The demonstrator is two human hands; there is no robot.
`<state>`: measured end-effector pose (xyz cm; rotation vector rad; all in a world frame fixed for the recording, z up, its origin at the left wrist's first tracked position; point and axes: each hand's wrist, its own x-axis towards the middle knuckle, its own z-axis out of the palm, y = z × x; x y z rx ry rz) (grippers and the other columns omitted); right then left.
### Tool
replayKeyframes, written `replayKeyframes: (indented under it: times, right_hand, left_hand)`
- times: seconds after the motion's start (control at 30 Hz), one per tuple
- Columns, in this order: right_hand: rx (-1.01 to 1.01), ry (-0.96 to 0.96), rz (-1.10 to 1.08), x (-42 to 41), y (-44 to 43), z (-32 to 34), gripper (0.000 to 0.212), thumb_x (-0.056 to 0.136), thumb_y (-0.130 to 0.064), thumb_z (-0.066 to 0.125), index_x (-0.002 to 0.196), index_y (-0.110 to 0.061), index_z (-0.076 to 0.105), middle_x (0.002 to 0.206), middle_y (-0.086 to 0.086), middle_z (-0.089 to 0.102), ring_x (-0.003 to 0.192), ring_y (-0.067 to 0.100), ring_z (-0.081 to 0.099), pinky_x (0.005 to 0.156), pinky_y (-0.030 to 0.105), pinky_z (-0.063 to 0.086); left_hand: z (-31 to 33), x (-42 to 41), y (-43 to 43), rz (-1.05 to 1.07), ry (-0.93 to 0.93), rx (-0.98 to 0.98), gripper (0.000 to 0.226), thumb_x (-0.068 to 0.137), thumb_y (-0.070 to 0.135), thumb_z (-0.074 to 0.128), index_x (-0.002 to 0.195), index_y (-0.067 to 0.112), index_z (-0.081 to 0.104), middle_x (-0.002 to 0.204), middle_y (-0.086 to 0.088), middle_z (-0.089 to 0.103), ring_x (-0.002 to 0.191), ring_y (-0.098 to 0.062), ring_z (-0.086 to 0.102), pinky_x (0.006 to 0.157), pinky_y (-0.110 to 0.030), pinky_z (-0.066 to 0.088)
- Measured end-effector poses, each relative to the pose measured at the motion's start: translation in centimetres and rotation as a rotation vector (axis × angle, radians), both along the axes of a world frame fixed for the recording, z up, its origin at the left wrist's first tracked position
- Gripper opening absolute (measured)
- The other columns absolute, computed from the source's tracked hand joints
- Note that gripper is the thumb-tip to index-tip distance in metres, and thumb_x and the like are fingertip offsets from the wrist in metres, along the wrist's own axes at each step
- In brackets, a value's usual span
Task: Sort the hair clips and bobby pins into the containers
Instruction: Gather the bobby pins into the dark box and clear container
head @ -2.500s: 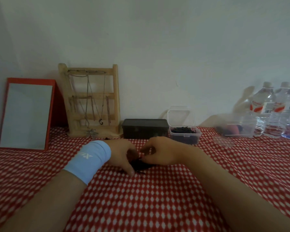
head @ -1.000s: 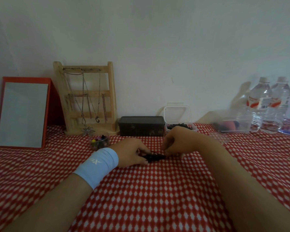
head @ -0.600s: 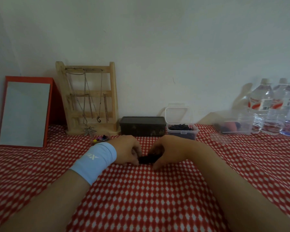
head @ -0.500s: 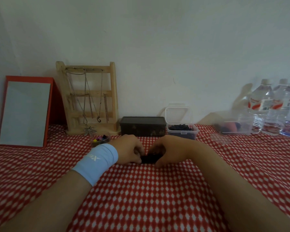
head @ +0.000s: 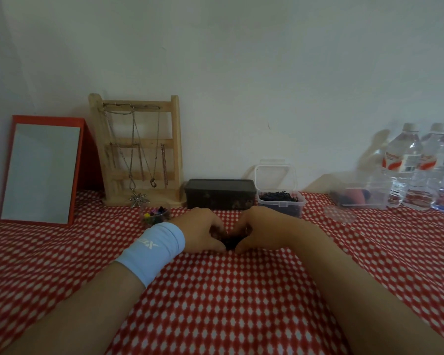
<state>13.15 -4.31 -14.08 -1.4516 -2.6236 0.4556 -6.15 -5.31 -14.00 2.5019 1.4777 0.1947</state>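
Note:
A small dark pile of bobby pins lies on the red checked cloth at the centre. My left hand, with a light blue wristband, and my right hand curl round the pile from either side, fingertips nearly meeting. Most of the pile is hidden between them. Just behind my right hand stands an open clear container holding black bobby pins. A small clear cup with colourful hair clips sits behind my left wrist.
A dark lidded box stands at the back centre, next to a wooden jewellery stand and a red-framed mirror. At the right are a clear tub, a loose clear lid and water bottles.
My right hand came back from near the clear container to the pile. Both hands have closed in and now cup the dark pins together.

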Motion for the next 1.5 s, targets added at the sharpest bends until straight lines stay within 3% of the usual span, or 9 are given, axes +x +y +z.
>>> replayKeyframes:
  times: [0.1,0.3,0.4,0.63,1.0,1.23,1.3,1.4,1.5]
  right_hand:
    - [0.019,-0.042,-0.005,-0.2,0.0,0.0,0.031,0.087,-0.035,0.074,0.118,-0.031,0.074,0.109,-0.013,0.072,0.093,0.003,0.062,0.091,0.024,0.050]
    - [0.078,-0.231,0.000,-1.5,-0.1,0.4,0.039,0.091,-0.038,0.069,0.128,-0.025,0.068,0.120,0.000,0.067,0.104,0.018,0.062,0.098,0.035,0.052]
    - [0.065,-0.320,-0.036,-2.3,-0.1,1.0,0.045,0.093,-0.034,0.068,0.135,-0.018,0.062,0.128,0.005,0.062,0.112,0.024,0.060,0.102,0.039,0.050]
    - [0.071,-0.263,-0.063,-2.1,-1.0,0.5,0.043,0.097,-0.030,0.062,0.138,-0.018,0.057,0.134,0.007,0.059,0.118,0.026,0.058,0.105,0.040,0.048]
    - [0.047,-0.260,-0.072,-1.7,-1.3,-0.2,0.030,0.103,-0.022,0.051,0.132,-0.016,0.056,0.131,0.006,0.059,0.115,0.024,0.058,0.101,0.037,0.046]
    - [-0.125,0.180,-0.198,1.4,-0.4,1.2,0.023,0.105,-0.032,0.044,0.108,-0.015,0.059,0.104,0.000,0.065,0.092,0.016,0.062,0.081,0.031,0.050]
    - [-0.225,0.397,-0.212,1.9,0.1,0.7,0.023,0.105,-0.028,0.046,0.101,-0.010,0.060,0.094,0.003,0.068,0.084,0.018,0.065,0.081,0.034,0.053]
    - [-0.405,0.690,-0.160,1.7,0.6,0.1,0.021,0.106,-0.017,0.044,0.092,-0.007,0.055,0.077,0.006,0.060,0.068,0.019,0.056,0.065,0.032,0.049]
    - [-0.557,0.877,-0.116,1.3,0.6,-0.2,0.017,0.107,-0.013,0.041,0.098,-0.007,0.055,0.080,0.007,0.056,0.069,0.018,0.053,0.066,0.033,0.045]
  left_hand:
    - [0.1,-0.2,0.0,0.016,0.001,0.015,0.036,0.082,0.044,0.073,0.113,0.026,0.070,0.099,0.014,0.063,0.084,-0.002,0.057,0.070,-0.013,0.041]
    - [0.1,0.0,-0.1,0.024,-0.027,0.030,0.026,0.082,0.040,0.073,0.104,0.026,0.075,0.102,0.009,0.071,0.089,-0.004,0.062,0.089,-0.025,0.051]
    - [0.2,-0.4,-0.1,0.034,-0.023,0.003,0.032,0.078,0.046,0.075,0.104,0.028,0.074,0.099,0.013,0.069,0.088,-0.002,0.062,0.085,-0.023,0.051]
    - [0.4,-0.9,0.3,0.013,0.105,0.046,0.021,0.088,0.033,0.068,0.107,0.025,0.073,0.103,0.009,0.067,0.090,-0.006,0.058,0.081,-0.020,0.044]
    - [-0.2,-1.9,0.6,-0.007,-0.214,-0.013,0.012,0.087,0.033,0.069,0.099,0.033,0.072,0.093,0.020,0.067,0.086,0.003,0.061,0.081,-0.018,0.047]
    - [0.5,-1.0,0.5,0.106,-0.736,0.062,0.021,0.102,0.020,0.047,0.103,0.028,0.066,0.091,0.006,0.071,0.074,-0.003,0.066,0.066,-0.021,0.054]
    - [0.6,-0.6,0.5,0.106,-0.769,0.084,0.022,0.101,0.019,0.047,0.104,0.032,0.064,0.098,0.010,0.070,0.082,0.001,0.066,0.076,-0.023,0.056]
    - [0.5,-0.2,0.4,0.009,-0.796,0.057,0.031,0.101,0.020,0.049,0.125,0.037,0.057,0.122,0.017,0.064,0.112,0.003,0.059,0.101,-0.033,0.049]
    - [0.6,0.5,0.3,-0.037,-0.670,0.093,0.043,0.101,0.023,0.049,0.142,0.033,0.046,0.139,0.015,0.054,0.127,0.000,0.049,0.112,-0.031,0.037]
